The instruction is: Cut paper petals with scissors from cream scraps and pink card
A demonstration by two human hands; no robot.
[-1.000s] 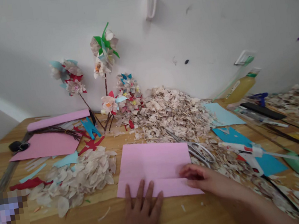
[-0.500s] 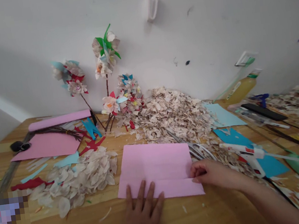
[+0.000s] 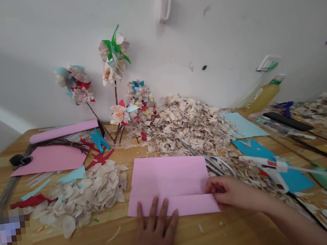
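A pink sheet of paper [image 3: 171, 177] lies on the wooden table, with a crease running across its lower part. My left hand [image 3: 155, 228] rests flat on its near edge, fingers spread. At the sheet's right edge, near the crease, my right hand [image 3: 228, 192] has its fingers curled and pinched on the paper. Just beyond that hand, metal scissors [image 3: 217, 163] lie partly under dry pale scraps.
Pale petals [image 3: 100, 193] are heaped to the left. Behind lies a large pile of scraps [image 3: 187, 121], beside handmade flowers [image 3: 120, 114] on twigs. To the right are a glue gun [image 3: 273, 168], blue paper [image 3: 300, 178] and a bottle [image 3: 264, 95].
My right hand has shifted slightly left and its fingers have closed in on the paper's right edge. The left hand stays flat in place.
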